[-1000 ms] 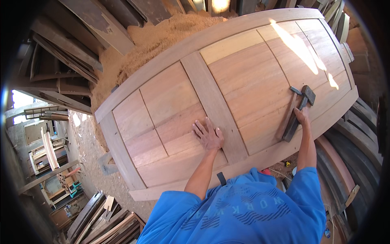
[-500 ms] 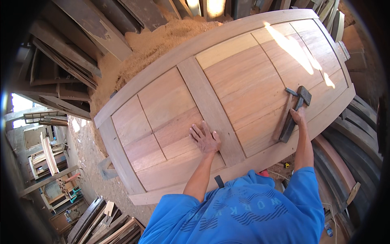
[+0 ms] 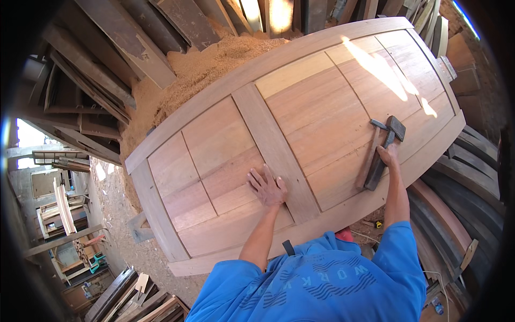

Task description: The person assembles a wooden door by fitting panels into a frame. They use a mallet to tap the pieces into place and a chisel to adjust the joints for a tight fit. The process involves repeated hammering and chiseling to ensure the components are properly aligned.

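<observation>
The right hand (image 3: 387,155) has its grip around a dark hammer (image 3: 383,155) lying on the panelled door (image 3: 300,129); the left hand (image 3: 267,188) presses flat, fingers spread. A careless swing could dent the panel or strike the wooden stick (image 3: 370,155) beside it.

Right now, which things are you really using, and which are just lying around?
In use:
- wooden door
- left hand, flat on the door
- right hand, on the dark hammer

Just lying about:
- second hammer, beside it
- sawdust pile
- stacked planks
</observation>
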Demonstrator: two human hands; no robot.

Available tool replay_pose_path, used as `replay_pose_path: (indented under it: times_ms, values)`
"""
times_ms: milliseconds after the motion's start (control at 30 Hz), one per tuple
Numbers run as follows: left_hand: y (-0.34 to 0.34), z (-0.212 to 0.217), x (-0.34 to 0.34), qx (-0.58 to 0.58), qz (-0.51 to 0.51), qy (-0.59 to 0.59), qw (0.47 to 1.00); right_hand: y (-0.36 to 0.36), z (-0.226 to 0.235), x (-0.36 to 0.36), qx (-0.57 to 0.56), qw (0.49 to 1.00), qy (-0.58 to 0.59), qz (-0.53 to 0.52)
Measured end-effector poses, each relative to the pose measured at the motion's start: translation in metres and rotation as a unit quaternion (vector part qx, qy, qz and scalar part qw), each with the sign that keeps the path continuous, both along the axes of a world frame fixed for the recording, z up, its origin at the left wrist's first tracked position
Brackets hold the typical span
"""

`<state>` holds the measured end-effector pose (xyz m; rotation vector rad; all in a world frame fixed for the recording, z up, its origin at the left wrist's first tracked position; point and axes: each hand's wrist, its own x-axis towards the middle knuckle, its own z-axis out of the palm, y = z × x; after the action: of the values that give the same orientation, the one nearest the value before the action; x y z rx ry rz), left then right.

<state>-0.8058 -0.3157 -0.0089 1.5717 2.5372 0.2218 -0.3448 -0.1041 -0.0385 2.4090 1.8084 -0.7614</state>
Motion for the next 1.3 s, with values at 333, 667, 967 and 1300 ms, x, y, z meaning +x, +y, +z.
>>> replay_pose_path:
  times_ms: [333,667,967,1300]
  values:
    - [-0.001,0.0,-0.001,-0.018,0.008,-0.008,1.0,-0.001,-0.015,0.005,0.015,1.0,-0.009,-0.001]
    - [-0.001,-0.004,-0.001,-0.014,0.0,-0.001,1.0,-0.004,-0.013,0.005,0.032,0.999,-0.011,-0.02]
    - [-0.001,-0.007,-0.002,-0.018,0.001,0.006,1.0,-0.003,-0.001,0.0,0.009,0.999,0.019,-0.048]
    - [-0.002,-0.001,-0.008,-0.017,-0.004,0.022,1.0,-0.005,0.02,-0.011,-0.01,0.995,0.064,-0.075]
